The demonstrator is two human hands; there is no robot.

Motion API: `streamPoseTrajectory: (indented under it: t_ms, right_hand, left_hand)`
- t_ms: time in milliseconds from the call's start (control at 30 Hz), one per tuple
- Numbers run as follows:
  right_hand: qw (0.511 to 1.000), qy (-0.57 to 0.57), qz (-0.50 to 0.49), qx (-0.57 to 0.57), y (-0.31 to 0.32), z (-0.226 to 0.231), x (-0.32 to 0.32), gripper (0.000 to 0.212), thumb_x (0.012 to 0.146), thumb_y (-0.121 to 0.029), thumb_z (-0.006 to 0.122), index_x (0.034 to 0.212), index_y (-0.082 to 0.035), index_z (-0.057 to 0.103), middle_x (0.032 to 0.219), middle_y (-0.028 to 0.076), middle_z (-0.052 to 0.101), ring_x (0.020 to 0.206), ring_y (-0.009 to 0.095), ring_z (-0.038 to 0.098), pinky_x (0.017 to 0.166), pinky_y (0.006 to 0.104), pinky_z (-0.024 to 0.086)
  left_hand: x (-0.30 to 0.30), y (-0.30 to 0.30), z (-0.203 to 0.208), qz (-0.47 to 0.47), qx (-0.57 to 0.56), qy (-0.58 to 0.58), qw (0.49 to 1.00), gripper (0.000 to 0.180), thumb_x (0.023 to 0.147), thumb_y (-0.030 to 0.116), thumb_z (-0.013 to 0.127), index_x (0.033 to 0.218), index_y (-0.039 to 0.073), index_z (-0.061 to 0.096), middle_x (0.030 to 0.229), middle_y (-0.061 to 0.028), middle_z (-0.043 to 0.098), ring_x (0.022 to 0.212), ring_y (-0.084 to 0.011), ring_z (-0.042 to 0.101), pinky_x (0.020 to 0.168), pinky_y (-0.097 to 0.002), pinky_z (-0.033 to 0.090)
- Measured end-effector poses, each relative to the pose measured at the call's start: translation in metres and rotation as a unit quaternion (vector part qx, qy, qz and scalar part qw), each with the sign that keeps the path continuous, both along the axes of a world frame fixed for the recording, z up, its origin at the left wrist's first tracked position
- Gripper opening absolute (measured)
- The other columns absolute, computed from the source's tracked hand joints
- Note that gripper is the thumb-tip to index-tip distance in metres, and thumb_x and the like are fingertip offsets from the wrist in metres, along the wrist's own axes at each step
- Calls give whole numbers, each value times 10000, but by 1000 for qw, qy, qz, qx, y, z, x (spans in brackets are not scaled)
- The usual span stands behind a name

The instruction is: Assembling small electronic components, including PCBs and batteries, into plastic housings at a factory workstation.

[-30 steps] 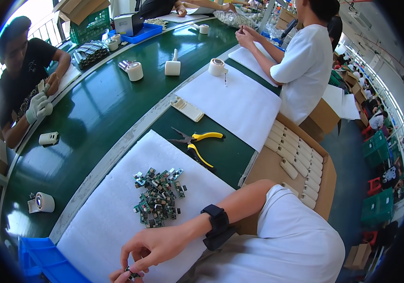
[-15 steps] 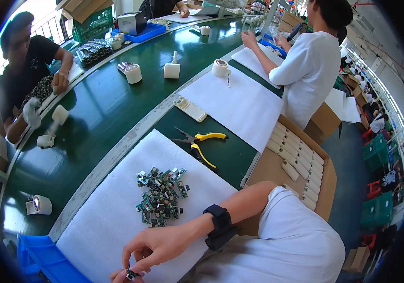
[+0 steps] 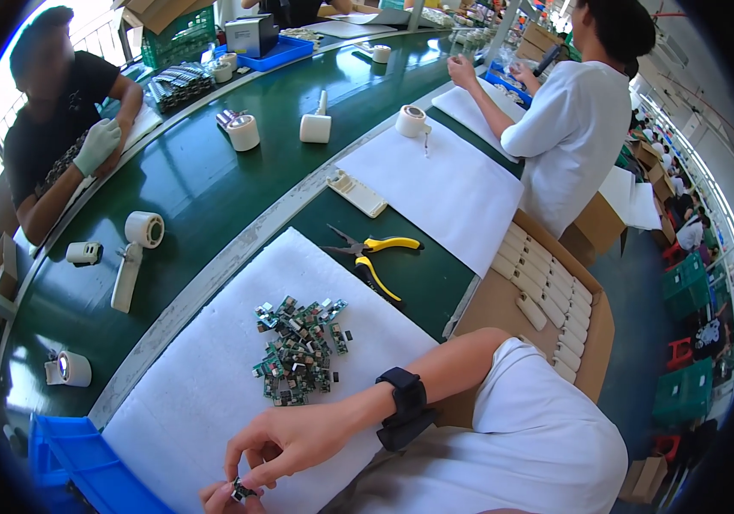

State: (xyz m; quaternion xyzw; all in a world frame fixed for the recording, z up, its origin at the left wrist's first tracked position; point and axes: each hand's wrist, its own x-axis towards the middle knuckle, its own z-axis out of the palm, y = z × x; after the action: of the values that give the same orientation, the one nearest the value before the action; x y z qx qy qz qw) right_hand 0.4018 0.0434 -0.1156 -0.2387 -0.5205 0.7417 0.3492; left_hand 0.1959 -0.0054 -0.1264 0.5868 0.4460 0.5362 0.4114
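Observation:
At the lower edge, a small green circuit board (image 3: pixel 241 490) is pinched between the fingertips of both hands. My right hand (image 3: pixel 286 444) reaches in from the right, a black band on its wrist, thumb and forefinger closed on the board. Only the fingertips of my left hand (image 3: pixel 215 497) show, gripping the board from below; the rest is cut off by the frame. Just beyond my right hand lies a loose pile of similar circuit boards (image 3: pixel 294 351) on a white foam sheet (image 3: pixel 187 385).
Yellow-handled pliers (image 3: pixel 371 248) and a cream plastic shell (image 3: pixel 357 195) lie beyond the sheet. A blue bin (image 3: pixel 97 467) stands at lower left. To the right is a carton (image 3: pixel 602 343) of cream casings. White housings (image 3: pixel 144 230) sit on the green conveyor; co-workers flank it.
Across the conveyor, a co-worker's gloved hand has drawn back, and the white housings near it now lie spread apart. My hands keep hold of the circuit board; the view has shifted slightly.

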Motion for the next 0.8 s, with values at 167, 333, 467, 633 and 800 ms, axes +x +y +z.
streamPoseTrajectory:
  t_ms: [167, 333, 467, 633, 800]
  right_hand:
    - [1000, -11, 10, -4, -1, 1, 2, 297, 972, -279, 642, 1162, -51, 620, 791, 4, 651, 656, 51, 543, 599, 215, 438]
    - [998, -59, 1, 21, -6, 12, 13, 296, 958, -251, 670, 1179, -59, 622, 785, -4, 635, 652, 52, 529, 604, 217, 436]
    - [981, -134, -104, 90, -7, 45, 43, 259, 956, -222, 677, 1165, -73, 644, 799, -1, 643, 678, 54, 553, 624, 216, 454]
    - [867, -351, -291, 199, 48, 79, 106, 279, 930, -219, 702, 1166, -73, 676, 919, 11, 696, 749, 65, 606, 684, 223, 483]
    - [739, -515, -405, 160, 181, 48, 210, 600, 866, -462, 727, 1270, -39, 595, 978, 75, 696, 814, 108, 654, 735, 235, 514]
  left_hand:
    - [-2, 0, -1, -9, -17, -24, 1000, 184, 884, -38, 640, 1068, -44, 647, 972, -134, 630, 831, -191, 642, 729, -286, 528]
    - [1, -4, 2, -31, -22, 11, 999, 190, 889, -57, 643, 1080, -54, 642, 1020, -145, 622, 851, -200, 648, 736, -299, 548]
    - [-2, 3, -2, -48, -33, 13, 998, 216, 897, -72, 633, 1112, -61, 638, 1046, -147, 616, 869, -203, 647, 748, -310, 558]
    - [-9, 5, -3, -77, -49, 1, 996, 264, 895, -82, 631, 1159, -69, 627, 1055, -144, 612, 880, -200, 641, 754, -315, 565]
    - [-13, 12, 1, -133, -30, 21, 990, 328, 908, -30, 641, 1228, -69, 582, 1081, -141, 616, 945, -203, 632, 832, -324, 546]
